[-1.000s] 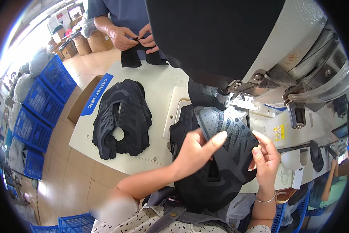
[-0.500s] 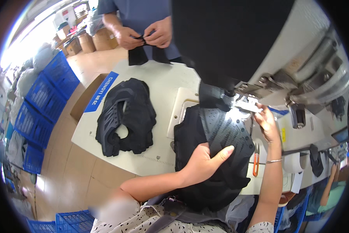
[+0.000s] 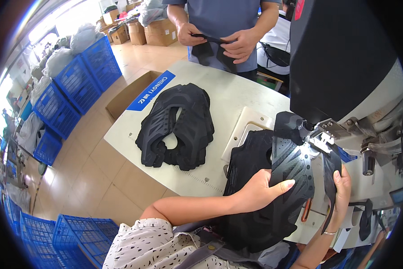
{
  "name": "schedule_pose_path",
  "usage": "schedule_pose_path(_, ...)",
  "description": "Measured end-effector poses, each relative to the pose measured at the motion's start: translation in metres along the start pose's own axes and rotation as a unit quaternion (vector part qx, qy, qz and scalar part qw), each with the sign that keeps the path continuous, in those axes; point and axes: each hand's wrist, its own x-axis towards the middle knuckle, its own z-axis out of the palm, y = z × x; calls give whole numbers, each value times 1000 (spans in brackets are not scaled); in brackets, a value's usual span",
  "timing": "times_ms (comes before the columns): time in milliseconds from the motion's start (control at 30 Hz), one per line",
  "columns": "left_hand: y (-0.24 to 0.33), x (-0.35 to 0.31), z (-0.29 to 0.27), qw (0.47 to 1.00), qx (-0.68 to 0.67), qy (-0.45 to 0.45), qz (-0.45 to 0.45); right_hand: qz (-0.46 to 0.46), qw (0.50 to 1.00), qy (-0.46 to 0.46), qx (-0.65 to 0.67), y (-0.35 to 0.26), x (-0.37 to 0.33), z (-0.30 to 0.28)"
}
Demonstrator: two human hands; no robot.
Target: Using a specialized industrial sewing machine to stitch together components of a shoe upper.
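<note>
Black textured fabric panels (image 3: 295, 168) lie in front of me, their upper edge under the brightly lit presser foot (image 3: 321, 142) of a sewing machine (image 3: 340, 62). My left hand (image 3: 260, 192) is closed on the panel edge, thumb stretched over the printed surface and fingers hidden beneath. Beside the presser foot, my right hand (image 3: 343, 186) pinches a narrow black strip (image 3: 330, 172) that hangs down toward my wrist. Orange-handled thread snips (image 3: 306, 210) lie between the panels and my right forearm, partly covered.
A stack of black shaped panels (image 3: 190, 98) lies on the white table (image 3: 120, 130), left of the machine. Across it, a co-worker's hands (image 3: 241, 45) hold a black fabric piece (image 3: 210, 39). Blue crates (image 3: 69, 89) line the left; a cardboard box (image 3: 129, 96) adjoins the table.
The view has swung, so the table and co-worker sit farther right. My right hand has moved down from beside the presser foot and now visibly holds the black strip. My left hand keeps its grip.
</note>
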Motion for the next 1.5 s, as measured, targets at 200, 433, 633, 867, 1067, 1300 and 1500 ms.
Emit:
schedule_pose_path(200,5,-1,-6,993,-105,31,-44,-6,994,113,-8,-5,-23,31)
schedule_pose_path(433,2,-20,1,993,-46,77,-77,-39,988,83,122,6,-43,52)
schedule_pose_path(633,5,-24,1,995,-47,77,-49,-37,989,133,49,2,-49,45)
schedule_pose_path(867,8,-20,-8,990,-60,102,-71,-51,986,152,35,3,-54,49)
schedule_pose_path(1067,21,-12,-36,994,-73,58,-54,-64,982,168,-50,8,-72,64)
schedule_pose_path(1300,13,-26,-21,977,-96,155,-113,-58,978,175,99,13,-73,74)
schedule_pose_path(1500,6,-22,-28,987,44,140,59,-44,975,200,86,10,-69,69)
